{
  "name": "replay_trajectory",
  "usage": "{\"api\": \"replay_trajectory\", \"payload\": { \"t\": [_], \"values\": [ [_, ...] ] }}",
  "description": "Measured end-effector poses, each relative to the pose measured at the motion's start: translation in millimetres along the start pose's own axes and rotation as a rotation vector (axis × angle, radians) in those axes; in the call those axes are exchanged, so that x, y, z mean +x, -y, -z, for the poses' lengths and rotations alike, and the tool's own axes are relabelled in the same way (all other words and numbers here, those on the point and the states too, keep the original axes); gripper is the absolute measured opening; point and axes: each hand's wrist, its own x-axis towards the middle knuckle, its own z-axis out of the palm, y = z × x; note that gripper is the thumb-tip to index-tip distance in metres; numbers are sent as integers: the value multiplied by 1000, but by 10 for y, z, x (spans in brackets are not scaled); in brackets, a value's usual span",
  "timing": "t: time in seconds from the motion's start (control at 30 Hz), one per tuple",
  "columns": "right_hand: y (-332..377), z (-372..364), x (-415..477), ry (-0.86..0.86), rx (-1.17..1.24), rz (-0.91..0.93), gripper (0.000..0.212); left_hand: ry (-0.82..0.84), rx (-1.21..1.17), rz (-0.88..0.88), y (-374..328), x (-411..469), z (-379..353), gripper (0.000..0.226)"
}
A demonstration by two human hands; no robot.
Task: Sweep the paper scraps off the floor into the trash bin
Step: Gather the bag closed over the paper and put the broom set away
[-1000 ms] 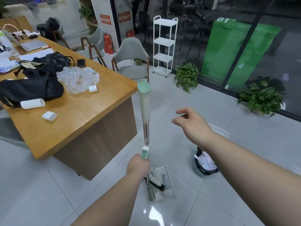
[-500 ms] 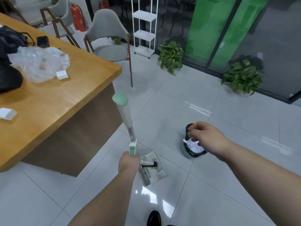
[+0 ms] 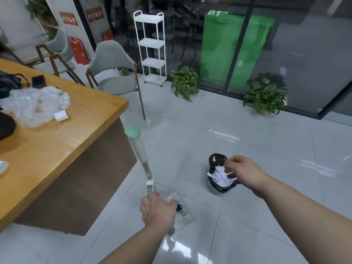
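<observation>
Single head-worn wide-angle view. Looks forward and down along both forearms. Left hand [image 3: 158, 210], gripping handle [image 3: 139, 149], sits low centre and close to lens; right hand [image 3: 242, 174] right of centre, close. Tiled floor [image 3: 266, 145] fills middle, desk [image 3: 57, 149] left edge, glass wall [image 3: 304, 54] far, across top.

broom handle [image 3: 137, 147] lower end hidden in left hand [image 3: 158, 211], dustpan [image 3: 185, 216] partly behind it, wall signs [image 3: 68, 18] unreadable
</observation>
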Motion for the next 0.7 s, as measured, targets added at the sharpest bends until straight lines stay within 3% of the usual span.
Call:
{"api": "replay_trajectory", "payload": {
  "t": [0.13,0.27,0.53,0.7],
  "values": [
    [-288,263,35,-9,26,-38,13,292,-47,-271,-383,-360,-158,44],
    [-552,583,138,-9,61,-67,20,410,113,-436,-1004,-373,-307,47],
    [-1200,1375,811,14,92,-110,7,460,171,-407,-2228,-197,-939,65],
    [-1555,1952,1534,24,60,-140,15,405,200,-329,-2854,50,-1483,82]
  ]
}}
